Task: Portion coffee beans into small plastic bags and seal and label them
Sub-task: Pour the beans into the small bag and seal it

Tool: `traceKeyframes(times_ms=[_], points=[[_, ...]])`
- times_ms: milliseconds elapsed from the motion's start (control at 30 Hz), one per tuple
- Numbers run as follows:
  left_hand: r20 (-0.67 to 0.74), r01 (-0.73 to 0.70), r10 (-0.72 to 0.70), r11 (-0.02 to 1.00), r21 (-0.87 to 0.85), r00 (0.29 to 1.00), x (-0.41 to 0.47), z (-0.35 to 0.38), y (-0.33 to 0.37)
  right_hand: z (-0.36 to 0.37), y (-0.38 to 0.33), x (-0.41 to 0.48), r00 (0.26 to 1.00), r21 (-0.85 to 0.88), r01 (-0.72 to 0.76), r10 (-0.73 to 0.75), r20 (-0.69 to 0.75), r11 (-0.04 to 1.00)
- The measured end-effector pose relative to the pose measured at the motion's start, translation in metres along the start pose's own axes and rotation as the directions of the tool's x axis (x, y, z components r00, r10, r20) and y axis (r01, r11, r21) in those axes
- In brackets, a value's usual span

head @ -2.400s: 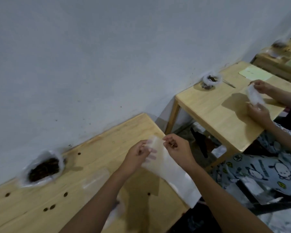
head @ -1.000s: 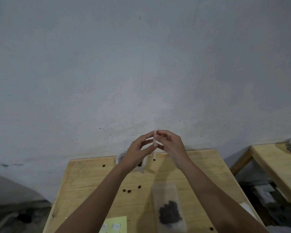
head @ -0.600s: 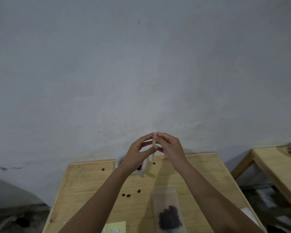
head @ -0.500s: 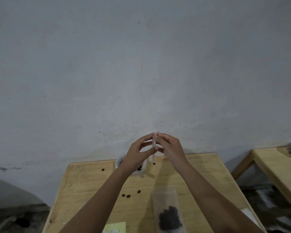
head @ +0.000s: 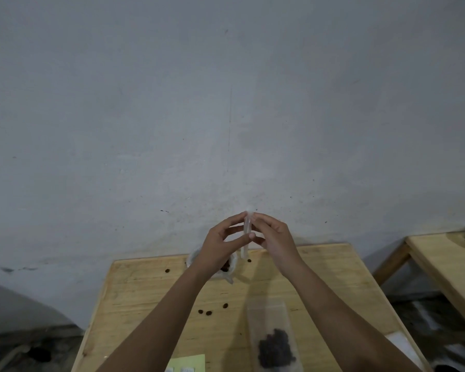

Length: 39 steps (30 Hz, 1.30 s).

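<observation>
Both hands are raised above the far edge of the wooden table (head: 151,296). My left hand (head: 220,244) and my right hand (head: 273,237) pinch a small empty clear plastic bag (head: 246,237) between thumbs and fingertips; the bag is seen edge-on and hangs down. Behind my left hand sits an open white bag of coffee beans (head: 230,265), mostly hidden. A clear bag holding coffee beans (head: 273,342) lies flat on the table near me. A yellow-green label sheet (head: 188,363) shows at the bottom edge.
Loose coffee beans (head: 206,312) are scattered on the tabletop. A grey wall stands right behind the table. A second wooden table (head: 451,267) stands to the right, across a gap.
The view swung from the right-hand neighbour's table to my own table early on. Over the last second my hands and the pinched bag have held nearly still.
</observation>
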<state>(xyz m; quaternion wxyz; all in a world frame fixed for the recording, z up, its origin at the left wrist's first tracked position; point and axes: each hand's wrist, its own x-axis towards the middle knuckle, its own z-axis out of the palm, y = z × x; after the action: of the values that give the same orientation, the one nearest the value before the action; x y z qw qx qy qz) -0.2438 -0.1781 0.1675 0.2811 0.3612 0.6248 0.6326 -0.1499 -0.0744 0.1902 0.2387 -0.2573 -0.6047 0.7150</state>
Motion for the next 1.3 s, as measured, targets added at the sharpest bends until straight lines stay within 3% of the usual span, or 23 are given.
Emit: traceKeyframes(times_ms=[100, 333, 567, 800, 1033, 1200, 1300], points=[[0.000, -0.004, 0.004, 1.000, -0.011, 1.000, 0.000, -0.003, 0.001, 0.003, 0.000, -0.001, 1.000, -0.003, 0.017, -0.017, 0.004, 1.000], [-0.030, 0.012, -0.012, 1.000, 0.014, 0.999, 0.000, -0.003, -0.003, 0.012, 0.003, 0.005, 0.979, -0.238, 0.132, -0.164, -0.121, 0.962], [-0.164, -0.057, 0.106, 0.958, 0.283, 0.981, 0.001, 0.001, -0.003, 0.012, 0.002, 0.009, 0.969, -0.445, 0.115, -0.199, -0.146, 0.888], [-0.182, -0.132, 0.223, 0.902, 0.411, 0.958, -0.002, 0.006, 0.003, 0.018, 0.002, 0.008, 0.964, -0.450, 0.056, -0.165, -0.207, 0.891], [-0.156, -0.140, 0.270, 0.817, 0.560, 0.950, -0.004, -0.001, -0.003, 0.018, 0.002, 0.008, 0.968, -0.628, 0.094, -0.218, -0.124, 0.773], [-0.239, -0.043, 0.216, 0.819, 0.572, 0.946, -0.001, -0.024, 0.000, 0.019, 0.005, -0.004, 0.971, -0.716, 0.144, -0.236, -0.029, 0.683], [-0.126, -0.066, 0.153, 0.852, 0.520, 0.980, -0.004, -0.031, 0.005, 0.017, 0.001, -0.010, 0.980, -0.624, 0.089, -0.180, -0.084, 0.776]])
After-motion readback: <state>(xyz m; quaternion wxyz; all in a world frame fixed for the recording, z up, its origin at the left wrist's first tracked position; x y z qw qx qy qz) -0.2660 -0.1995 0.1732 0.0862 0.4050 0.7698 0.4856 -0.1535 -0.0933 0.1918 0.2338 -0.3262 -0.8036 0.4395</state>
